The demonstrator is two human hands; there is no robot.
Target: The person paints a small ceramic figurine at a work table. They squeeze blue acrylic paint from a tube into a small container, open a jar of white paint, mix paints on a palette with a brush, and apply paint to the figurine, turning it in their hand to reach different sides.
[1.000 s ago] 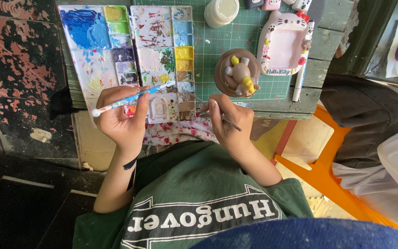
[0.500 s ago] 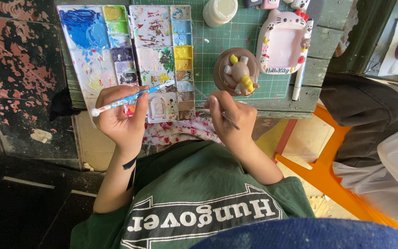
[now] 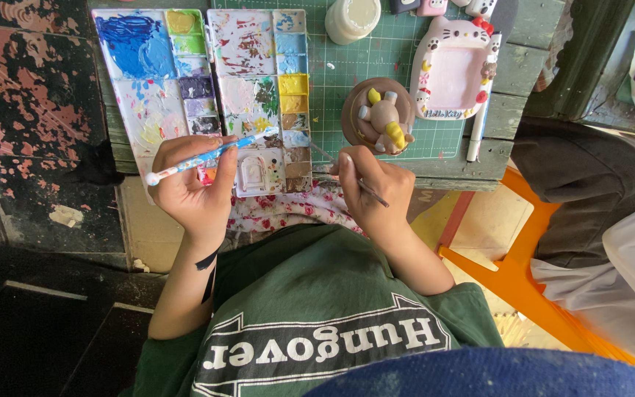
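Blue-handled paintbrush (image 3: 207,156): speckled handle, white end at 8 o'clock, bristle end at 2 o'clock over the paint palette (image 3: 244,88), lying nearly level across the fingers of the left hand (image 3: 191,184). Thin brush (image 3: 354,179): slender dark shaft held pen-like in the right hand (image 3: 371,190), tip pointing to 10 o'clock toward the palette's lower wells.

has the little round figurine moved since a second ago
No. The round brown figurine sits at the same spot on the green cutting mat, beside the cat-shaped frame, just above the right hand.
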